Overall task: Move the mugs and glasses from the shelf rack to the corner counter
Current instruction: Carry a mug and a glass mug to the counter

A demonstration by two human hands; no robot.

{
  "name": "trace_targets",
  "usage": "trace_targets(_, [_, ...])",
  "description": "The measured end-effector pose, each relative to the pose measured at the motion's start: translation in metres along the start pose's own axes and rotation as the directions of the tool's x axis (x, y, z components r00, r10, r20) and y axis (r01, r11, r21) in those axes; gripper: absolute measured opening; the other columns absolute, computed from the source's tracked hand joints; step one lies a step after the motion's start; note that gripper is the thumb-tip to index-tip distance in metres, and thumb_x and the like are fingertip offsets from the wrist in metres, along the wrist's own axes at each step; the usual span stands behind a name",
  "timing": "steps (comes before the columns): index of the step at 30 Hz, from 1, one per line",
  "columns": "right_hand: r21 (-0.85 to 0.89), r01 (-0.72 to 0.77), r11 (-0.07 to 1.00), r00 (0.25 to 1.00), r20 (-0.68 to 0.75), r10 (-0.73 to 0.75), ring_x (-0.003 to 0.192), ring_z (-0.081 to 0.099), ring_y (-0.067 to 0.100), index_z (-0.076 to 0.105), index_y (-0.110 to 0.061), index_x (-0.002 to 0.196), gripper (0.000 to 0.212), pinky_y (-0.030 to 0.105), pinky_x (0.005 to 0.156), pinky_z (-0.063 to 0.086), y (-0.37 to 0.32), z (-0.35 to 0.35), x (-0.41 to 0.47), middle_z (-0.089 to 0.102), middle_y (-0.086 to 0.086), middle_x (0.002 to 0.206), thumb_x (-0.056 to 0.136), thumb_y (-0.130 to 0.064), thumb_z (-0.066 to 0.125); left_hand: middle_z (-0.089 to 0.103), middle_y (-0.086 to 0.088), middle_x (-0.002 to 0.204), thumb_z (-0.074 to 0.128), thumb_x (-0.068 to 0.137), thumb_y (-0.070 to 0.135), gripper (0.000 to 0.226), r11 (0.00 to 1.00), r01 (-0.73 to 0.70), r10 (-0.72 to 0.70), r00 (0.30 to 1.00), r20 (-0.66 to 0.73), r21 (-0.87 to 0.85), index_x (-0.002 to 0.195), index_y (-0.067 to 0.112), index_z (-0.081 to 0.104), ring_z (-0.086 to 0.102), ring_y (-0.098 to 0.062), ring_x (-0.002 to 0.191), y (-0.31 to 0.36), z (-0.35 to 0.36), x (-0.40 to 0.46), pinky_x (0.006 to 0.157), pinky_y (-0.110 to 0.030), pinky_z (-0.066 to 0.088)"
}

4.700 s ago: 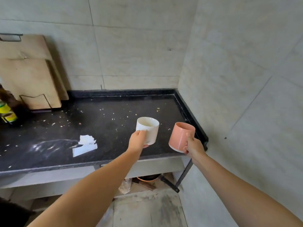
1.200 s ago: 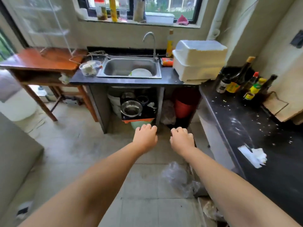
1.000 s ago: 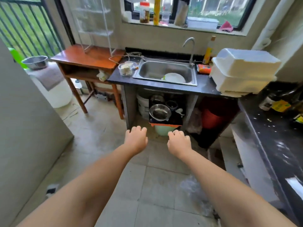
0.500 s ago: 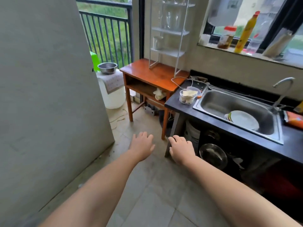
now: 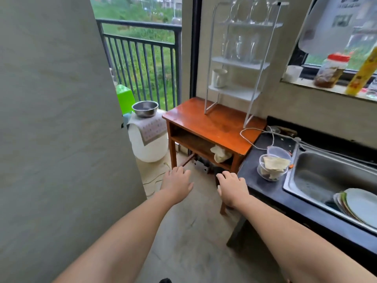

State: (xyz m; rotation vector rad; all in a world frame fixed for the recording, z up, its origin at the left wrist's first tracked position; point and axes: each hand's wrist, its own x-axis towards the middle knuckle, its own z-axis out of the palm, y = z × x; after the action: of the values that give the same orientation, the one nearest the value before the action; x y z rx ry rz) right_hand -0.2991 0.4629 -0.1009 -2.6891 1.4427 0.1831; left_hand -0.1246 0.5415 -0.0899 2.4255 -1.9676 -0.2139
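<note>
A white wire shelf rack [image 5: 253, 92] stands on an orange wooden side table [image 5: 212, 123] by the balcony door. One white mug [image 5: 218, 78] sits on its lowest shelf at the left. Clear glasses [image 5: 239, 48] stand on the middle shelf, and stemmed glasses [image 5: 251, 9] fill the top shelf. My left hand [image 5: 177, 184] and my right hand [image 5: 231, 187] are stretched out palm down over the floor, fingers relaxed, holding nothing. Both are well short of the rack. The corner counter is out of view.
A grey wall [image 5: 51, 129] fills the left. A white jug with a steel bowl [image 5: 145, 108] stands by the balcony railing. On the right is a black counter [image 5: 265, 193] with a steel sink [image 5: 326, 180], plates, plastic tubs [image 5: 273, 166] and a white cable.
The mugs I held at the corner counter are gone from my hands. The view has swung left past the sink toward the shelf rack, which is now closer. Both hands stay empty.
</note>
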Motion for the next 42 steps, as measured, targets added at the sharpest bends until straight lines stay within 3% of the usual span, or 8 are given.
trace_targets(15, [0.105, -0.214, 0.971, 0.966, -0.123, 0.226, 0.134, 0.039, 0.028, 0.035, -0.019, 0.142, 0.044, 0.046, 0.107, 0.034, 0.038, -0.086, 0.263, 0.039, 0.006, 0.147, 0.099, -0.029, 0.035, 0.053, -0.009, 0.127, 0.039, 0.096, 0.040, 0.041, 0.963, -0.268, 0.268, 0.960, -0.082, 0.005, 0.127, 0.015, 0.048, 0.046, -0.029, 0.121, -0.047, -0.069, 0.313, 0.101, -0.042, 0.040])
trace_targets(24, [0.254, -0.260, 0.932, 0.869, -0.360, 0.340, 0.122, 0.051, 0.030, 0.045, -0.013, 0.137, 0.041, 0.040, 0.096, 0.044, 0.110, -0.165, 0.386, 0.050, 0.010, 0.138, 0.098, -0.023, 0.038, 0.051, -0.012, 0.128, 0.043, 0.097, 0.034, 0.038, 0.917, -0.193, 0.157, 0.979, -0.127, -0.348, 0.127, 0.011, 0.049, 0.050, -0.031, 0.119, -0.021, -0.121, 0.465, 0.095, -0.043, 0.047])
trace_targets(30, [0.568, -0.202, 0.798, 0.659, -0.523, 0.540, 0.117, 0.054, 0.031, 0.036, -0.009, 0.142, 0.046, 0.043, 0.089, 0.049, 0.148, -0.252, 0.443, 0.042, 0.013, 0.141, 0.098, -0.017, 0.043, 0.050, -0.017, 0.132, 0.044, 0.094, 0.020, 0.042, 0.691, -0.001, -0.045, 0.998, -0.044, -0.723, 0.133, 0.003, 0.043, 0.053, -0.030, 0.116, -0.003, -0.149, 0.550, 0.087, -0.032, 0.044])
trace_targets(34, [0.751, -0.178, 0.636, 0.557, -0.456, 0.694, 0.126, 0.048, 0.029, 0.037, -0.004, 0.140, 0.044, 0.029, 0.096, 0.038, 0.164, -0.287, 0.480, 0.043, 0.015, 0.142, 0.098, -0.017, 0.045, 0.048, -0.015, 0.135, 0.045, 0.094, 0.022, 0.045, 0.568, 0.065, -0.102, 0.995, 0.009, -0.821, 0.136, 0.004, 0.041, 0.054, -0.033, 0.117, 0.008, -0.152, 0.597, 0.092, -0.039, 0.047])
trace_targets(36, [0.828, -0.164, 0.537, 0.538, -0.381, 0.752, 0.122, 0.050, 0.031, 0.045, -0.004, 0.131, 0.039, 0.036, 0.102, 0.042, 0.170, -0.295, 0.498, 0.052, 0.016, 0.130, 0.095, -0.019, 0.043, 0.056, -0.009, 0.125, 0.046, 0.095, 0.022, 0.041, 0.487, 0.062, -0.064, 0.997, 0.035, -0.871, 0.133, 0.007, 0.044, 0.057, -0.030, 0.113, 0.013, -0.152, 0.611, 0.087, -0.035, 0.047])
trace_targets(38, [0.922, -0.094, 0.376, 0.515, -0.278, 0.811, 0.106, 0.060, 0.031, 0.053, -0.007, 0.112, 0.028, 0.045, 0.091, 0.051, 0.173, -0.300, 0.513, 0.060, 0.010, 0.103, 0.092, -0.022, 0.040, 0.055, -0.005, 0.111, 0.046, 0.096, 0.020, 0.036, 0.373, 0.095, -0.052, 0.995, 0.081, -0.923, 0.130, 0.008, 0.044, 0.055, -0.026, 0.107, 0.016, -0.152, 0.622, 0.083, -0.032, 0.043])
trace_targets(40, [0.971, 0.004, 0.238, 0.499, -0.209, 0.841, 0.084, 0.064, 0.025, 0.053, -0.011, 0.104, 0.019, 0.037, 0.071, 0.053, 0.174, -0.303, 0.517, 0.055, -0.001, 0.079, 0.095, -0.021, 0.039, 0.052, -0.005, 0.100, 0.046, 0.095, 0.019, 0.029, 0.265, 0.145, -0.083, 0.988, 0.128, -0.953, 0.121, 0.006, 0.043, 0.052, -0.025, 0.096, 0.015, -0.149, 0.630, 0.079, -0.033, 0.042])
trace_targets(42, [0.981, 0.040, 0.189, 0.480, -0.185, 0.858, 0.068, 0.061, 0.015, 0.054, -0.010, 0.111, 0.022, 0.029, 0.059, 0.049, 0.176, -0.304, 0.520, 0.054, -0.002, 0.081, 0.097, -0.019, 0.041, 0.052, -0.005, 0.090, 0.048, 0.092, 0.020, 0.023, 0.163, 0.205, -0.090, 0.977, 0.192, -0.965, 0.111, 0.006, 0.045, 0.053, -0.026, 0.093, 0.012, -0.145, 0.640, 0.081, -0.036, 0.047])
